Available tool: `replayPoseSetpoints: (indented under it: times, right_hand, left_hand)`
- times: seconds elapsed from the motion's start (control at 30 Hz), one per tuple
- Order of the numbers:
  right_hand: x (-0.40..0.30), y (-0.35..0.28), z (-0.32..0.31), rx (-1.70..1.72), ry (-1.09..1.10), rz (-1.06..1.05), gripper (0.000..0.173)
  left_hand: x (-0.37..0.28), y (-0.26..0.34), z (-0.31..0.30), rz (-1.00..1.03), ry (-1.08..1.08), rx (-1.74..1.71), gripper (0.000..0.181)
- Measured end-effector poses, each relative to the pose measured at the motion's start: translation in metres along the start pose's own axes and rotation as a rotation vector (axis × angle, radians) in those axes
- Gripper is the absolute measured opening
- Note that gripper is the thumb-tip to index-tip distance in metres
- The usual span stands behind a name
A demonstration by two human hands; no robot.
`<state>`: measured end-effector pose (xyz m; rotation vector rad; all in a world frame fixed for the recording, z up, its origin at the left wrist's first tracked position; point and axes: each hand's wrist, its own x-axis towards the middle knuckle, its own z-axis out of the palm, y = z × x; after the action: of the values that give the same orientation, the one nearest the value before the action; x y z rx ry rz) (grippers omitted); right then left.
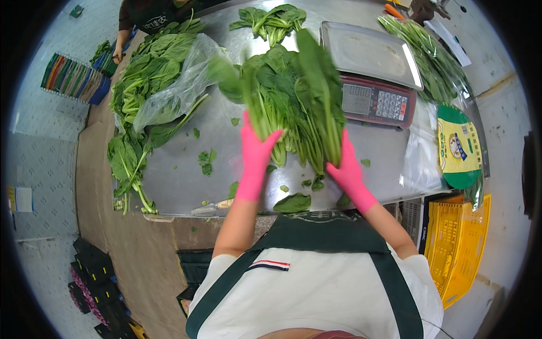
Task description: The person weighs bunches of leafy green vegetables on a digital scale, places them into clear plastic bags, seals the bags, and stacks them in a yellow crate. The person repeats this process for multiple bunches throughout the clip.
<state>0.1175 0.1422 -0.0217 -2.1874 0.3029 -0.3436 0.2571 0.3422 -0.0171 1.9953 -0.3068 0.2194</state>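
Note:
Both my hands wear pink gloves. On a metal table (178, 186), a pile of leafy greens (292, 101) lies between them, stems towards me. My left hand (257, 154) is at the pile's left side, its thumb across the stems and some blurred leaves above it. Held in my right hand (349, 169) are greens (324, 97) with long stems, blurred, along the pile's right side. A smaller bunch of greens (271, 21) lies beyond the pile. Loose leaves are scattered near the table edge, with one large leaf (293, 203) close to my apron.
A digital scale (372, 55) stands at the right, near bagged greens (436, 63) and printed packaging (459, 146). At the left are heaped greens (156, 63) and a clear plastic bag (173, 97). A knife (211, 207) lies at the near edge. Another person (148, 17) is at the upper left.

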Motion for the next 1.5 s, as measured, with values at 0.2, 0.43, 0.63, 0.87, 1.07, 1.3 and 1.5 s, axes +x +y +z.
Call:
replayPoseSetpoints:
  times: [0.2, 0.43, 0.63, 0.87, 1.07, 1.3, 1.5]
  right_hand:
    - [0.037, -0.029, 0.023, -0.393, -0.287, 0.121, 0.099]
    - [0.022, 0.018, -0.044, 1.145, -0.372, 0.308, 0.082]
    - [0.019, -0.014, -0.079, 1.7, -0.365, 0.299, 0.055]
    - [0.032, 0.016, -0.124, 1.8, -0.488, 0.233, 0.053]
    - [0.05, 0.055, -0.157, 1.674, -0.569, 0.189, 0.068]
    - [0.083, 0.065, -0.194, 1.112, -0.385, 0.021, 0.1]
    - [0.136, 0.061, -0.225, 1.036, -0.231, -0.064, 0.09]
  left_hand:
    - [0.03, -0.051, 0.016, 0.052, -0.291, -0.028, 0.08]
    - [0.009, -0.035, -0.039, -0.67, -0.282, -0.762, 0.038]
    - [0.019, -0.006, 0.007, -0.127, -0.269, 0.001, 0.067]
    - [0.026, 0.001, -0.019, -0.581, -0.435, -0.493, 0.053]
    - [-0.021, 0.049, 0.006, -0.498, -0.092, -1.235, 0.042]
    - [-0.017, 0.127, 0.112, -0.274, -0.006, -0.976, 0.052]
    - [0.051, 0.181, 0.204, -0.287, -0.222, -0.997, 0.05]
